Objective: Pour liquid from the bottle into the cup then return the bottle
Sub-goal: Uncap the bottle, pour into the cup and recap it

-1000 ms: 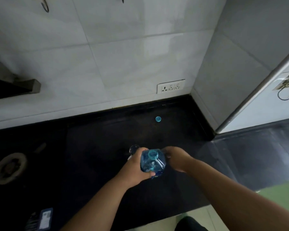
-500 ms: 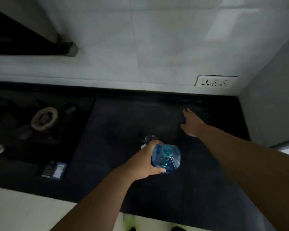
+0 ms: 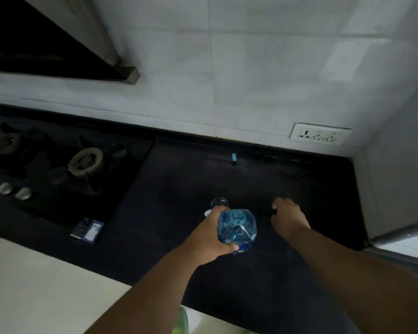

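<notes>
Two bare forearms reach in from the bottom edge over a black countertop (image 3: 179,189). Nearest, the left hand (image 3: 209,235) wraps its fingers and thumb around a clear blue bottle (image 3: 237,227), which stands upright with its open mouth facing up toward the camera — no cap on it. Just right of the bottle, the right hand (image 3: 287,218) hangs over the counter with fingers curled downward; whether it grasps anything cannot be told. Just beyond the left hand's knuckles, the rim of a clear glass cup (image 3: 219,202) peeks out, mostly hidden. Left of the arms, a small dark card or packet (image 3: 87,230) lies at the edge of a gas hob (image 3: 58,169) with two burners and two silver knobs. Farther back, a small blue cap (image 3: 233,157) sits near the wall — behind it, white tiles and a white socket plate (image 3: 320,136)
</notes>
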Tool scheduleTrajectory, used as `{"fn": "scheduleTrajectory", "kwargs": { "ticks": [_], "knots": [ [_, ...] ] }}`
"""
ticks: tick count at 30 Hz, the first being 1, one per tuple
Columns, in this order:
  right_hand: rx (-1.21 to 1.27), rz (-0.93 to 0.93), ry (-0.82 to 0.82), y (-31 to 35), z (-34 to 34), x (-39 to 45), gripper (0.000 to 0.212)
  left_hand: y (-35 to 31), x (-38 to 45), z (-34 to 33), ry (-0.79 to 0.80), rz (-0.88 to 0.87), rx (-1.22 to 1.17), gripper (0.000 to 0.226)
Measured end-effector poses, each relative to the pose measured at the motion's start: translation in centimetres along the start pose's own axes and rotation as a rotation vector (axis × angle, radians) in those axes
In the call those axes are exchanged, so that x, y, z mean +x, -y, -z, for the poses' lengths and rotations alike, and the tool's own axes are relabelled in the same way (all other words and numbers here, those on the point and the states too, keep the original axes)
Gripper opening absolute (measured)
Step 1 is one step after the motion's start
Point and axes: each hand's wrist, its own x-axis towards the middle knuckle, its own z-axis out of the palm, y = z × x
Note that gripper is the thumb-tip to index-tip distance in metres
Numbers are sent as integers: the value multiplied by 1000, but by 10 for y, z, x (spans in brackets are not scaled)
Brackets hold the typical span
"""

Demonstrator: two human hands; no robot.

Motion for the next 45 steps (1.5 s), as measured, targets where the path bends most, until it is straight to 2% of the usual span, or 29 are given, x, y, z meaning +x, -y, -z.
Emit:
{"fn": "scheduleTrajectory", "kwargs": {
  "ticks": [2,6,10,14,19,22,26,32,34,37,41,45],
  "knots": [
    [9,34,-25,7,5,9,29,0,-2,-1,-11,-5,-12,80],
    [60,125,-52,41,18,40,41,2,-2,-2,-24,-18,13,73],
    [68,215,1,80,24,75,47,6,-1,0,-64,-16,39,74],
    [105,289,53,120,21,105,44,20,-12,11,-139,25,29,80],
    [101,372,104,164,12,137,51,38,-24,42,-203,81,-9,74],
    [41,419,115,187,3,159,62,47,-25,52,-246,84,-53,74],
    [-115,447,133,224,-11,190,63,53,-23,51,-260,72,-66,70],
    [-266,355,141,272,-31,218,69,56,-19,53,-276,78,-42,70],
    [-292,340,94,277,-36,218,66,56,-19,53,-272,78,-48,69],
    [-279,371,17,272,-41,214,49,55,-20,50,-290,84,-71,69],
    [-318,408,12,252,-34,201,40,51,-18,52,-302,88,-98,67],
    [-385,448,-37,230,-26,184,19,49,-13,57,-295,99,-99,69]
  ]
}}
